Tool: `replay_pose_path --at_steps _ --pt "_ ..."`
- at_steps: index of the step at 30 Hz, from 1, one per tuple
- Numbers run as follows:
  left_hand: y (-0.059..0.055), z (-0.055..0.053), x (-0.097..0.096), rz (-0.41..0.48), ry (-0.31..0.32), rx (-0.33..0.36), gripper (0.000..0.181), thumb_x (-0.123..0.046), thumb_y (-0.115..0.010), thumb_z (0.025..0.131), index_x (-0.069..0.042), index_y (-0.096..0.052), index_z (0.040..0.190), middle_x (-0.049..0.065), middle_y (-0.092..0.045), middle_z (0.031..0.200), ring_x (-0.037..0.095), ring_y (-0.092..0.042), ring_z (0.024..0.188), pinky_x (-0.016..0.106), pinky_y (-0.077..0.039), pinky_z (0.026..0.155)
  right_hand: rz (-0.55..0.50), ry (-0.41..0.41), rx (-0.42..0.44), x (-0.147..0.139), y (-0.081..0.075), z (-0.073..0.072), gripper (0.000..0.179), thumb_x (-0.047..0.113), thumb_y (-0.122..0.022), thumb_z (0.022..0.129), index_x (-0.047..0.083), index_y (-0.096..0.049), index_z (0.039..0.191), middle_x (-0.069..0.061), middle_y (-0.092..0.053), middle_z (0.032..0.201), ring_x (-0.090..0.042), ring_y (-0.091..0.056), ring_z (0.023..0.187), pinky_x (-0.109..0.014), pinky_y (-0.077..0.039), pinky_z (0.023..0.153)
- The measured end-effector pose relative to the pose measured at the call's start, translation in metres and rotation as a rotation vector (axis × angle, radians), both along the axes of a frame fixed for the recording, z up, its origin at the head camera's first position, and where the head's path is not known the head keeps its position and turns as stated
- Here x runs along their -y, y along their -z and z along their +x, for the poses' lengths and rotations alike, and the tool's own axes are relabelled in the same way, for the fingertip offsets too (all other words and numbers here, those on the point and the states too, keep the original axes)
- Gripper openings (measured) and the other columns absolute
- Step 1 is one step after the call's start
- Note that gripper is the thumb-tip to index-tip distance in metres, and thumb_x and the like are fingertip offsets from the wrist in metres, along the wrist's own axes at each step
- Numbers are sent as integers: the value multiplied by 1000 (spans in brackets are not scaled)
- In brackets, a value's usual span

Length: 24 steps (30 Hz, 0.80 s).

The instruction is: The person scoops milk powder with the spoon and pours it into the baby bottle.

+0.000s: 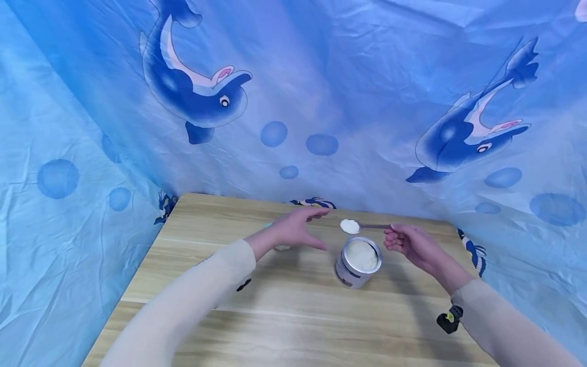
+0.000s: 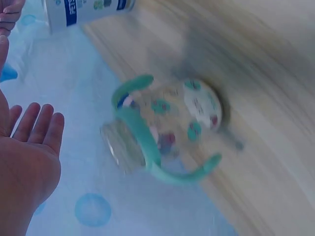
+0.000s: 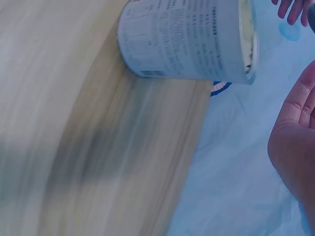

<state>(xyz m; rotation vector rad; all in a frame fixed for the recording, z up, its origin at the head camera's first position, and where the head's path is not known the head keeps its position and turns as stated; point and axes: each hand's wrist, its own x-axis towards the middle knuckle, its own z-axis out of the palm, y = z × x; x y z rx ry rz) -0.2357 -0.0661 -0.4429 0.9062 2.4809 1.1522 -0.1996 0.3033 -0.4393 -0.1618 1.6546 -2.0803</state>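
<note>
In the head view my right hand (image 1: 415,247) pinches the end of a thin-handled spoon (image 1: 377,226). The spoon's bowl carries a heap of white powder (image 1: 350,226) and is held level above the far rim of an open can (image 1: 350,275). Pale powder (image 1: 362,255) fills the can nearly to its rim. My left hand (image 1: 295,229) is empty, its fingers spread and pointing toward the can. Beside it stands a clear baby bottle (image 2: 172,118) with mint-green handles (image 2: 140,135) and no lid on its neck; in the head view the left hand mostly hides this bottle.
The wooden table (image 1: 284,326) has its far edge against a blue curtain (image 1: 367,76) printed with dolphins. Another curtain side hangs at the left. A small black device (image 1: 450,319) sits at the right sleeve's cuff.
</note>
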Motion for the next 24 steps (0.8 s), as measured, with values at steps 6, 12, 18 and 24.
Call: replay_pose_path --at_steps 6,12,18,24 --pt "-13 -2 27 -38 -29 -43 100 -46 -95 80 -23 -45 164 1 -52 162 22 -50 148 40 -43 122 -20 -28 -14 17 -8 -9 41 8 -40 115 7 -77 101 -2 -78 90 -13 -75 85 -27 -64 85" --pt "-20 -3 53 -29 -48 -44 97 -42 -94 82 -23 -45 164 0 -51 163 24 -48 149 43 -42 123 6 -55 -36 38 -16 -18 38 9 -41 115 6 -76 102 -3 -78 90 -13 -76 86 -28 -64 86" --pt "-20 -3 76 -38 -77 -47 100 -48 -94 81 -25 -44 164 -3 -49 164 23 -48 149 43 -41 123 43 -54 -28 60 -21 -26 35 10 -44 115 7 -76 102 -3 -78 90 -15 -76 85 -29 -65 86" --pt "-13 -6 93 -46 -97 -65 98 -42 -94 82 -23 -45 164 0 -49 164 25 -47 149 46 -41 123 90 -53 -29 84 -26 -36 32 11 -46 114 7 -75 102 -2 -78 88 -15 -76 85 -30 -65 87"
